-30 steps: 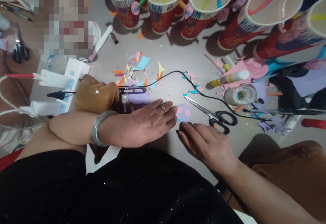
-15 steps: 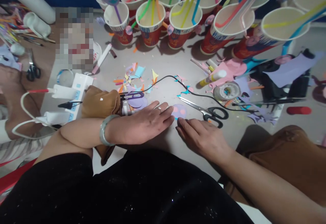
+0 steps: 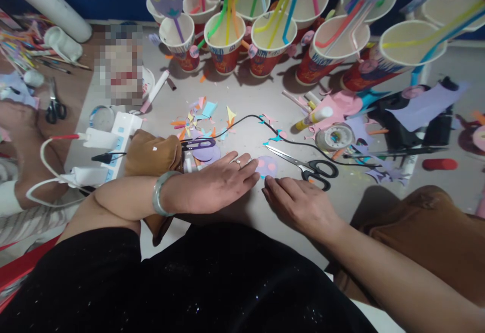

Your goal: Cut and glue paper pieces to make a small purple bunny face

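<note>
A round purple paper disc with two pink dots and a bit of blue at its lower edge lies on the table between my hands. Fingers stretched out, my left hand rests flat, its fingertips at the disc's left edge. My right hand is at the lower right of the disc, fingers bent and held together. Its fingertips touch the bottom edge by the blue bit; whatever is under them is hidden. Black-handled scissors lie partly open just beyond my right hand.
Paper cups with straws and paper faces line the back. Paper scraps, a black cable, a tape roll and a glue stick lie around. A power strip and brown cloth sit left; another person's arm is beyond.
The view has tilted up slightly, so more of the paper faces above the cups shows. Both hands and the purple disc stay nearly in place.
</note>
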`<state>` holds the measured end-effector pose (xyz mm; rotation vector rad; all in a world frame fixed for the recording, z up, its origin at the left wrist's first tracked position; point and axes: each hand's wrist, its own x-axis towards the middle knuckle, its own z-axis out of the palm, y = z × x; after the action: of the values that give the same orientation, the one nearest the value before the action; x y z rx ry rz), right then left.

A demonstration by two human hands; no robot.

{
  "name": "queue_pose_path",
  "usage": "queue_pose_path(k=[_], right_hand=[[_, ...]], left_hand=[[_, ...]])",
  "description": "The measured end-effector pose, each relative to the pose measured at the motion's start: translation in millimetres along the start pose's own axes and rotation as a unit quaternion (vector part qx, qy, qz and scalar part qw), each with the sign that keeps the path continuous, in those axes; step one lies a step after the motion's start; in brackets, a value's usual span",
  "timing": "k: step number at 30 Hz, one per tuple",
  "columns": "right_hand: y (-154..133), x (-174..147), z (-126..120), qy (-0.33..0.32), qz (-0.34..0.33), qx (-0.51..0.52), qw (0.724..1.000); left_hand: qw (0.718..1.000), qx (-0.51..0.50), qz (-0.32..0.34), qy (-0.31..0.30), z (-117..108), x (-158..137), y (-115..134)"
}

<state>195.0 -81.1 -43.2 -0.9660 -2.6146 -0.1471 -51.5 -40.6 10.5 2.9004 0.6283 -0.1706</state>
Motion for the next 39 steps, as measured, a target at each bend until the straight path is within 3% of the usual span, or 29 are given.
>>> queue_pose_path(k=[39], right_hand=[[-3,0,1,-0.002,0.001,0.019,1.000]], left_hand=[[1.000,0.008,0.019,-0.008,-9,-6,-1]])
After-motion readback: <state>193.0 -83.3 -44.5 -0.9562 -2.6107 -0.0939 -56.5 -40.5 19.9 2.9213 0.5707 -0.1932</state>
